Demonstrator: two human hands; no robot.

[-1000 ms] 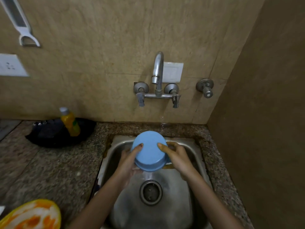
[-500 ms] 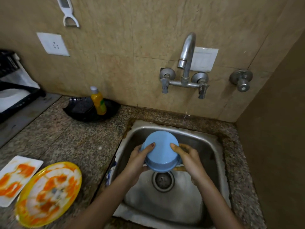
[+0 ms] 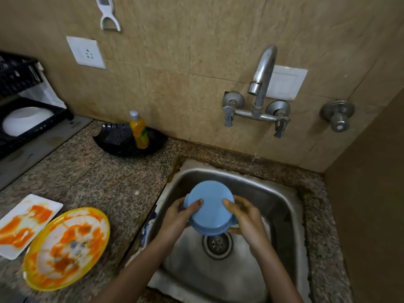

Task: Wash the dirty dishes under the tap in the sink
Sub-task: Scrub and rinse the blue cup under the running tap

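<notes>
A light blue bowl (image 3: 211, 207) is held upside down over the steel sink (image 3: 282, 206), above the drain (image 3: 217, 242). My left hand (image 3: 177, 217) grips its left side with the thumb on the base. My right hand (image 3: 246, 215) grips its right side the same way. The tap (image 3: 262, 77) sticks out of the wall above; no water stream shows. On the counter at the left lie a round yellow plate (image 3: 65, 248) and a white rectangular plate (image 3: 26, 224), both smeared with orange sauce.
A yellow soap bottle (image 3: 138, 130) stands in a black tray (image 3: 129, 141) by the wall. A black dish rack (image 3: 24, 101) with a white bowl (image 3: 24, 122) sits at far left. A side wall (image 3: 371, 193) closes the right. A peeler (image 3: 108, 14) hangs on the wall.
The view has swung left and down, so the dirty plates and rack have come into sight. Both hands keep the same hold on the blue bowl, now lower over the drain.
</notes>
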